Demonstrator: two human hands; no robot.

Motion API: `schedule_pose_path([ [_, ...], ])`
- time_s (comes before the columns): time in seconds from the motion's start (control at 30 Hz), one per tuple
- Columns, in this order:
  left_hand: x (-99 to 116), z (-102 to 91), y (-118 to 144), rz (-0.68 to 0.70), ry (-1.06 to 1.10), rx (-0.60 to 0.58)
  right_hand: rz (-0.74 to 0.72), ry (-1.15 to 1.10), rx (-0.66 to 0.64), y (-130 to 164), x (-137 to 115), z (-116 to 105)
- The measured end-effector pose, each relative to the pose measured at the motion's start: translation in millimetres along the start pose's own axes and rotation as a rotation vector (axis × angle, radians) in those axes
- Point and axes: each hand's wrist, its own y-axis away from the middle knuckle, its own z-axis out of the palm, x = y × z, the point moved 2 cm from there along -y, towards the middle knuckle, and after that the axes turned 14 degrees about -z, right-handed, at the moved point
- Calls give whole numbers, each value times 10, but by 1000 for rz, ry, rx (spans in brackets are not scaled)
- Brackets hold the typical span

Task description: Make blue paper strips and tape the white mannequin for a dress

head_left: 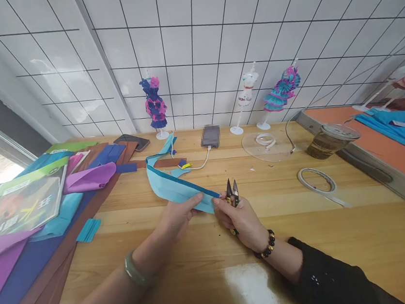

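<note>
A long light blue strip (169, 185) with a darker blue band along its upper edge curves over the table; whether it is paper or cloth I cannot tell. My left hand (181, 218) pinches it near the right end, thumb on top. At that end, my right hand (245, 222) grips the strip's corner between thumb and fingers. The same hand also holds a pair of thread snips (232, 192), their dark blades apart and pointing away from me. Beyond the strip lie small blue scraps (180, 172) and a yellow clip-like piece (186, 165).
Folded coloured sheets (92, 184) and a printed packet (25, 196) pile up at left, near a small teal folded piece (89, 230). Dressed miniature forms (155, 106) stand by the tiled wall. A tape roll (316, 180), a lidded cup (333, 139) and a phone (131, 142) lie around.
</note>
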Motion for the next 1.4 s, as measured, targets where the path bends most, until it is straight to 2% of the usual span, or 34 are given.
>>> schedule_pose_path([
  [0.17,72,-33,-2,79,68,79,11,-116,-8,-24,-16,-27],
  [0.3,101,-52,-8,141,130,92,43,-204,-79,-18,0,-11],
  [0.53,94,-39,7,167,159,95,-20,-100,-223,86,-14,70],
  [0.8,87,9,31,122,142,129,-69,-18,-277,113,5,93],
  [1.03,50,50,61,102,80,172,-88,86,-300,121,-36,91],
  [1.4,-14,66,53,106,65,177,-133,125,-222,131,-47,92],
])
